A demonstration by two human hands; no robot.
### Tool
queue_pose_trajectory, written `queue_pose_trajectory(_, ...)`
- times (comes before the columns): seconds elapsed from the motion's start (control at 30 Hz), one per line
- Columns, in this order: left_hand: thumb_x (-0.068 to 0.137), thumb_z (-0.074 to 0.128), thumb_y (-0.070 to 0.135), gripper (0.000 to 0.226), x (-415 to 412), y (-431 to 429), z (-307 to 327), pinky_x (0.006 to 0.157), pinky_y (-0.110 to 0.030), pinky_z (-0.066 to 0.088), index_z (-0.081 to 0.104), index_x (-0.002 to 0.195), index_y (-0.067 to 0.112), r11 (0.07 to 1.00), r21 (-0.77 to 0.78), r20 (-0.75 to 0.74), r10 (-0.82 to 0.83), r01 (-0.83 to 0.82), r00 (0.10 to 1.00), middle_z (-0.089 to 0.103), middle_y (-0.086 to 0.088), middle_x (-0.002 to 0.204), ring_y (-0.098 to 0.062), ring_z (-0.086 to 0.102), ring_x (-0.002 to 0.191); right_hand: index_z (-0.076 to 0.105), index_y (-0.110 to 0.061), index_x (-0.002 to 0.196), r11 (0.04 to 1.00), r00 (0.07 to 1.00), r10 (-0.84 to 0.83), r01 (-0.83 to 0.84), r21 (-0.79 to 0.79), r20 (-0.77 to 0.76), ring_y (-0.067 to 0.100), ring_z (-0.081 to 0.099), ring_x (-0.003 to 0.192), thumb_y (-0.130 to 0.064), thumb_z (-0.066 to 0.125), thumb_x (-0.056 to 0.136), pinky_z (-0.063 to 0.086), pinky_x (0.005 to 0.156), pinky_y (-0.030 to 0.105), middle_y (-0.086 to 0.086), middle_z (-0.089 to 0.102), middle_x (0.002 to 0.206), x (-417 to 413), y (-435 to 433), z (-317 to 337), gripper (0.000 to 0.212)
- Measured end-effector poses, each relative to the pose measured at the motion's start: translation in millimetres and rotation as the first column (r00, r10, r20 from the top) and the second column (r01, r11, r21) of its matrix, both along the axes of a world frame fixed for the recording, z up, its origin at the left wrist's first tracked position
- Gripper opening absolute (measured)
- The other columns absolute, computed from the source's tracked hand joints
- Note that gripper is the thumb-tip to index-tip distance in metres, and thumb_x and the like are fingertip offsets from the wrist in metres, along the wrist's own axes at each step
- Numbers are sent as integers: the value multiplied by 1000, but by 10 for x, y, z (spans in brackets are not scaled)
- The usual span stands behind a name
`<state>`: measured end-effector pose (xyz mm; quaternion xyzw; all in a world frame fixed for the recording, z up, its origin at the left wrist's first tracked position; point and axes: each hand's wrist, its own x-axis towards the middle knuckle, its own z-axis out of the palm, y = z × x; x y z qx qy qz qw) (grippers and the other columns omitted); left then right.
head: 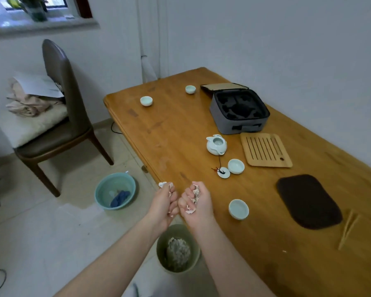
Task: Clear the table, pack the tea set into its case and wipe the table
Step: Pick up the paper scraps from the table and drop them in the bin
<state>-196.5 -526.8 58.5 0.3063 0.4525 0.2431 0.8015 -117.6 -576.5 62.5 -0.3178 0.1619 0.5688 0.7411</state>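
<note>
While both hands hang above the bin point(161, 251), your left hand point(165, 202) has fingers clamped on crumpled paper point(162, 184), your right hand point(198, 203) on more scraps point(195, 195) (the open case point(223, 121) sits well beyond the bin).

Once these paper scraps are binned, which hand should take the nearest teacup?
Probably right. The right hand is over the table, next to the nearest teacup; the left hand is farther away, at the table edge.
</note>
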Motion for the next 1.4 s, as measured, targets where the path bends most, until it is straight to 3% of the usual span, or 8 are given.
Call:
queue_pose_trajectory(0.13, 99, 38, 19, 32, -106, 279, -350, 36, -21, 16, 39, 66, 17, 986, 38, -153, -154, 162, 976, 28, 0, 51, -12, 21, 41, 40, -14, 54, 997, 998, -55, 53, -52, -37, 8, 21, 29, -14, 47, 94, 18, 31, 19, -1, 33, 46, -186, 158, -305, 40)
queue_pose_trajectory(0.27, 97, 38, 22, 33, -246, 530, -613, 33, -17, 24, 43, 66, 13, 938, 32, -275, -325, 346, 905, 53, -19, 63, -25, 49, 48, 39, -17, 52, 986, 997, -73, 71, -150, -10, 9, 23, 32, -17, 47, 96, 23, 39, 22, 0, 33, 47, -467, 278, -633, 45)
queue_pose_trajectory(0.43, 98, 34, 16, 36, -493, 709, -1044, 34, -19, 22, 40, 63, 11, 898, -2, -387, -406, 440, 828, 41, -1, 40, -22, 45, 39, 34, -15, 48, 950, 998, -65, 69, -304, 22, 9, 19, 28, -12, 45, 94, 24, 35, 19, -1, 28, 39, -849, 448, -1182, 47)
queue_pose_trajectory(0.8, 103, 31, 35, 45, -555, 602, -2436, 32, -13, 19, 48, 68, 13, 813, -349, -534, -581, 466, 614, 42, 2, 43, -7, 29, 29, 43, -15, 66, 821, 936, -312, 181, -541, -161, 7, 25, 27, -22, 45, 100, 18, 30, 14, -1, 35, 46, -779, 111, -2501, 34)
queue_pose_trajectory(1.07, 99, 45, 33, 31, -385, 527, -3215, 33, -14, 25, 55, 80, 12, 749, -542, -501, -652, 381, 569, 51, -3, 62, -11, 37, 46, 53, -15, 85, 676, 963, -245, 87, -731, -111, 13, 44, 53, -27, 51, 97, 31, 34, 18, 5, 52, 74, -575, -144, -3253, 16)
queue_pose_trajectory(1.2, 96, 46, 51, 46, -277, 468, -3383, 43, -21, 42, 57, 103, 7, 719, -613, -440, -654, 326, 615, 60, -13, 80, -17, 54, 58, 59, -7, 95, 662, 949, -303, 140, -736, -92, 19, 55, 73, -21, 49, 98, 46, 59, 28, 11, 58, 86, -522, -229, -3521, 17)
queue_pose_trajectory(1.33, 97, 54, 32, 33, -212, 415, -3415, 80, -40, 56, 46, 118, 8, 723, -624, -411, -627, 297, 662, 60, -18, 100, -30, 62, 93, 53, -6, 110, 687, 900, -415, 216, -694, -130, 29, 58, 91, -31, 52, 98, 51, 66, 38, 17, 56, 104, -448, -269, -3603, 28)
queue_pose_trajectory(1.4, 98, 53, 28, 33, -202, 404, -3418, 91, -44, 52, 46, 123, 7, 729, -627, -405, -607, 275, 683, 59, -15, 97, -31, 60, 98, 48, -6, 124, 696, 901, -408, 201, -689, -150, 36, 53, 114, -45, 52, 97, 52, 88, 45, 17, 54, 119, -418, -282, -3555, 48)
